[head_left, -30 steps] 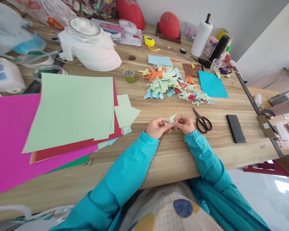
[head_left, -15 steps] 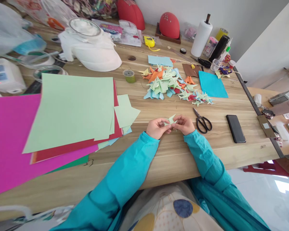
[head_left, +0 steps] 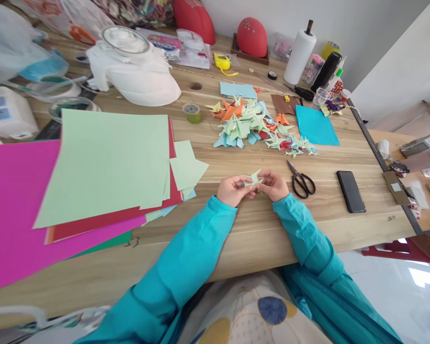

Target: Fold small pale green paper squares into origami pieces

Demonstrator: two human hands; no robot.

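Observation:
A small pale green folded paper figure (head_left: 253,179) is held just above the wooden table (head_left: 236,239), between both hands. My left hand (head_left: 232,189) pinches its left side, and my right hand (head_left: 275,185) pinches its right side. Both wear teal sleeves. Beyond the hands lies a pile of folded paper figures (head_left: 252,125) in green, blue, orange and red. Black scissors (head_left: 301,181) lie just right of my right hand.
A stack of large paper sheets (head_left: 103,162), light green over red and magenta, covers the left of the table. A black phone (head_left: 350,191) lies at the right, a blue sheet (head_left: 316,126) behind it. A white sculpted object (head_left: 136,71), a thread spool (head_left: 192,112) and a paper towel roll (head_left: 300,56) stand further back.
The small folded figure has turned slightly between my fingers. The hands have stayed in the same place.

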